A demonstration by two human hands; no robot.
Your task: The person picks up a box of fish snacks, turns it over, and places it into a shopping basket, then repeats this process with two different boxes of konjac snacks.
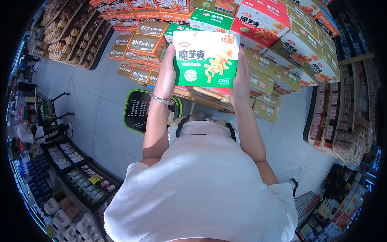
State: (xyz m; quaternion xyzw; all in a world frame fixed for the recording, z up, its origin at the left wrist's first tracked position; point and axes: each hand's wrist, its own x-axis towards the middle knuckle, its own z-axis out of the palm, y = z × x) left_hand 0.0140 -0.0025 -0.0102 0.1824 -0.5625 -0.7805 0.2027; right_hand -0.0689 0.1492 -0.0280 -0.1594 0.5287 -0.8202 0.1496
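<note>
A green and white snack box [205,59] with Chinese lettering is held up in front of me, its printed front facing me. My left hand [166,72] grips its left side, with a bangle on the wrist. On the opposite side my right hand [240,76] presses against the box's right edge. Most of the fingers of both hands are hidden behind the box. Just beyond it rises a stacked display of similar boxes, with a red one [260,20], a green one [210,19] and brown ones [148,37].
A black basket with a green rim [127,105] is on the tiled floor at my left. Snack shelves [72,34] stand at the far left, others [336,117] at the right. A shopping cart [47,108] and a crouching person [30,133] are at the left edge.
</note>
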